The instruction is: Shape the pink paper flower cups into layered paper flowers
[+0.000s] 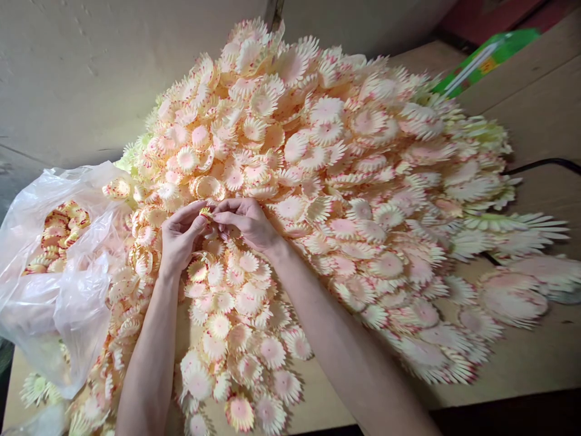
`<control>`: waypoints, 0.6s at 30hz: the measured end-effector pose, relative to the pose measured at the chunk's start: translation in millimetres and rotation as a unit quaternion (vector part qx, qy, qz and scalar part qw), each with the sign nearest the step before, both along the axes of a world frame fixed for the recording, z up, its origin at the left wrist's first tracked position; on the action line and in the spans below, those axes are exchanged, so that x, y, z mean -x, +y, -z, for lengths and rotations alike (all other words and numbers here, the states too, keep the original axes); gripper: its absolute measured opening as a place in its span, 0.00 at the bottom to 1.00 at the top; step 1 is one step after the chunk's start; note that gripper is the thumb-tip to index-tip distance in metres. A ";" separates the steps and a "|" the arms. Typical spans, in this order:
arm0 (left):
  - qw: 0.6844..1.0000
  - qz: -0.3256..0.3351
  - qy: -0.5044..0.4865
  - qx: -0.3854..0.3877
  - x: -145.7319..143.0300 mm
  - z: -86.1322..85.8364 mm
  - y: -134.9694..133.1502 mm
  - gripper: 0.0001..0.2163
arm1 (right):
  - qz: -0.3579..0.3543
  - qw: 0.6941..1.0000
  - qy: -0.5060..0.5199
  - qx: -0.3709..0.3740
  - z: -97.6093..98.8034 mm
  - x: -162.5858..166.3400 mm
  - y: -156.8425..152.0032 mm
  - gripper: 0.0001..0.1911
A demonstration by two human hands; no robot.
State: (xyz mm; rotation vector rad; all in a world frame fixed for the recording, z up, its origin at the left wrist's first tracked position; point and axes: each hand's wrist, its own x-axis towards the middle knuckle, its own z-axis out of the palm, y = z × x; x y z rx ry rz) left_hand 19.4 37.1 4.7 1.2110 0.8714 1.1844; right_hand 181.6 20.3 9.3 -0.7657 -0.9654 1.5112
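Note:
My left hand (184, 232) and my right hand (247, 222) meet in front of a large heap of flower-shaped petal pieces (318, 151). Pinched in the fingers of my left hand is a small yellow petal piece (206, 212) with a toothed edge. The fingertips of my right hand are closed at the same spot, at the piece's right side; what they grip is partly hidden. Below my hands spreads a smaller group of cream and pink petal pieces (247, 297), several with reddish tips.
On the left, a clear plastic bag (86, 303) holds more petal pieces. A green packet (488, 60) stands behind the heap at the right. A black cable (547, 162) runs along the wooden table (531, 357). A grey wall (68, 79) rises behind.

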 end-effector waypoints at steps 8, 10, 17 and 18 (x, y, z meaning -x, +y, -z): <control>1.000 -0.011 -0.013 -0.007 -1.5 -1.5 -1.1 0.11 | -0.004 1.000 -0.011 0.000 0.3 0.9 1.1 0.07; 1.000 -0.001 -0.018 -0.001 -1.0 -2.5 -1.4 0.12 | 0.000 1.000 -0.019 0.006 -0.9 1.4 0.9 0.08; 1.000 0.007 -0.007 -0.009 -0.2 -1.0 -1.6 0.12 | 0.009 1.000 -0.014 0.023 -2.1 2.0 0.1 0.07; 1.000 0.006 -0.001 -0.015 -0.3 -0.7 -1.9 0.11 | 0.011 1.000 -0.016 0.023 -2.0 2.1 0.1 0.07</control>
